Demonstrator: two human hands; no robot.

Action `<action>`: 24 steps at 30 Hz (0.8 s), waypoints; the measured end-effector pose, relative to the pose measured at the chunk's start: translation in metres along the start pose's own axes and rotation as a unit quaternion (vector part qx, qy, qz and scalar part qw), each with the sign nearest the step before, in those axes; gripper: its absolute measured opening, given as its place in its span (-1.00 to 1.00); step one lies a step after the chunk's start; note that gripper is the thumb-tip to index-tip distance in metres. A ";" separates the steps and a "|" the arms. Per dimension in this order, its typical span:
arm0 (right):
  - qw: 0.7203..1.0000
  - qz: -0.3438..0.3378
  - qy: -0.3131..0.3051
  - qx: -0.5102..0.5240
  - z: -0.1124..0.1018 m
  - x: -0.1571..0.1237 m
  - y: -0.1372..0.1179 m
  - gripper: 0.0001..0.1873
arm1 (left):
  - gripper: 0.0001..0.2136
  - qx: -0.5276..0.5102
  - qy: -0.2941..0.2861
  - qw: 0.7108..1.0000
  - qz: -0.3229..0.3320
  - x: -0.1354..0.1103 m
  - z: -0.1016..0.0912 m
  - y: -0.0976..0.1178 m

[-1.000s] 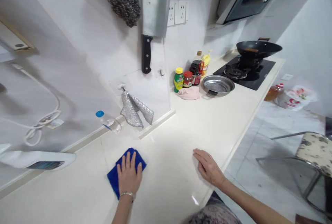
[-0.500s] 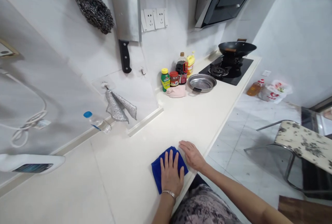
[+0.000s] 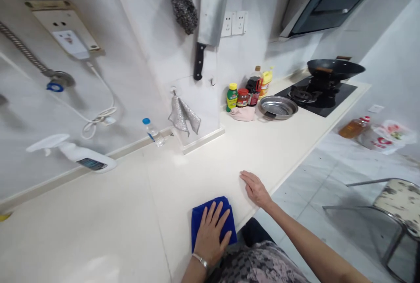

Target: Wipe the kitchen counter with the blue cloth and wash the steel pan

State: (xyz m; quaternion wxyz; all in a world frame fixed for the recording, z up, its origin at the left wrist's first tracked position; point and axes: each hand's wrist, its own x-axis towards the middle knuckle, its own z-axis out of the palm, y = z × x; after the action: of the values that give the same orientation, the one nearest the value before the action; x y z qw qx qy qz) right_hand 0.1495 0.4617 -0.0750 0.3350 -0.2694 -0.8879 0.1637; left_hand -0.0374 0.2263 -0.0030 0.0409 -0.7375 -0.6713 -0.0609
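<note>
Looks mid-wipe: left hand (image 3: pixel 210 235) spread on the cloth (image 3: pixel 197 218), right hand (image 3: pixel 257 191) flat, fingers together on the counter (image 3: pixel 114 217); next stroke probably needs even pressure.

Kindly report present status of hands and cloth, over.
Left hand flat on blue fabric cloth. Right hand on glossy white countertop, holding nothing. Clear plastic bottle stands apart, near wall.

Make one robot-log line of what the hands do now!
left hand: spread on blue cloth | right hand: rests on counter | blue cloth: near counter's edge
</note>
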 end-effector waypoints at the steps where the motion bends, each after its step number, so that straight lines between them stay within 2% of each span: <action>1: 1.000 0.000 -0.001 0.000 0.000 -0.001 0.000 -0.41 | -0.38 0.009 0.002 1.000 -0.018 -0.013 -0.003 -0.003; 7: 1.000 -0.002 -0.008 0.010 -0.002 -0.006 0.003 -0.46 | -0.39 0.017 -0.022 0.989 -0.144 -0.095 -0.016 -0.023; 10: 1.000 0.001 -0.013 0.018 -0.002 -0.008 0.005 -0.46 | -0.43 0.007 -0.048 0.971 -0.233 -0.144 -0.018 -0.038; 12: 1.000 0.001 -0.016 0.021 -0.002 -0.009 0.006 -0.46 | -0.45 0.000 -0.055 0.945 -0.322 -0.179 -0.020 -0.052; 16: 1.000 -0.007 -0.026 0.016 -0.003 -0.011 0.008 -0.47 | -0.38 0.011 -0.024 0.868 -0.496 -0.237 -0.033 -0.083; 19: 0.999 -0.010 -0.030 -0.004 -0.002 -0.013 0.008 -0.46 | -0.30 0.021 -0.008 0.806 -0.591 -0.249 -0.047 -0.107; 22: 0.999 -0.016 -0.036 -0.023 -0.001 -0.014 0.008 -0.45 | -0.27 0.036 0.008 0.756 -0.653 -0.235 -0.056 -0.133; 24: 0.998 -0.019 -0.046 -0.033 -0.001 -0.015 0.008 -0.44 | -0.26 0.045 0.019 0.734 -0.677 -0.218 -0.057 -0.154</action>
State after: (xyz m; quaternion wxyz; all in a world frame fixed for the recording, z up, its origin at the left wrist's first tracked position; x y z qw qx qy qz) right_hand 0.1622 0.4592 -0.0851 0.2882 -0.2560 -0.9120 0.1402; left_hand -0.2130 0.0182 0.0189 0.0343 -0.0841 -0.9943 -0.0560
